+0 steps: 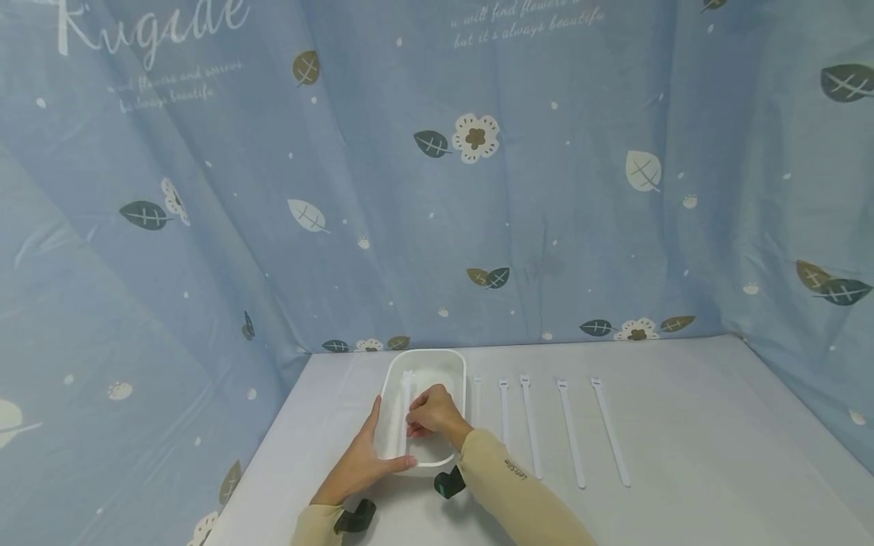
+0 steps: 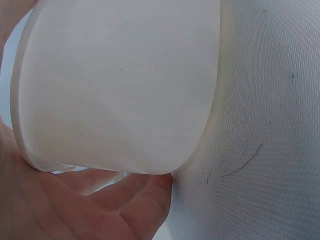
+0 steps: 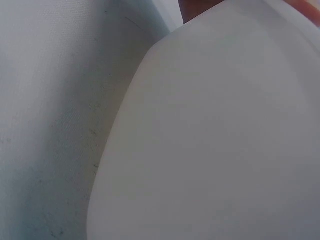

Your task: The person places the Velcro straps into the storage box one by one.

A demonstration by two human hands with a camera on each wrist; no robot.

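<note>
The right hand's point(image 1: 437, 412) fingers are bending together inside a white tray point(image 1: 437, 371), their tips meeting beside a long white strip point(image 1: 406, 402); whether they are pinching it, I cannot tell. The strip is lying lengthwise along the tray's left side. The left hand point(image 1: 365, 455) is gripping the tray's near left corner, thumb along the near rim, fingers against the outer wall. Five similar strips point(image 1: 532, 428) are lying in a row to the right on a white table point(image 1: 683, 425), before a blue leaf-patterned curtain point(image 1: 546, 189).

fingers point(image 2: 150, 202) touching white container point(image 2: 120, 90), dark strand point(image 2: 245, 165)
</note>
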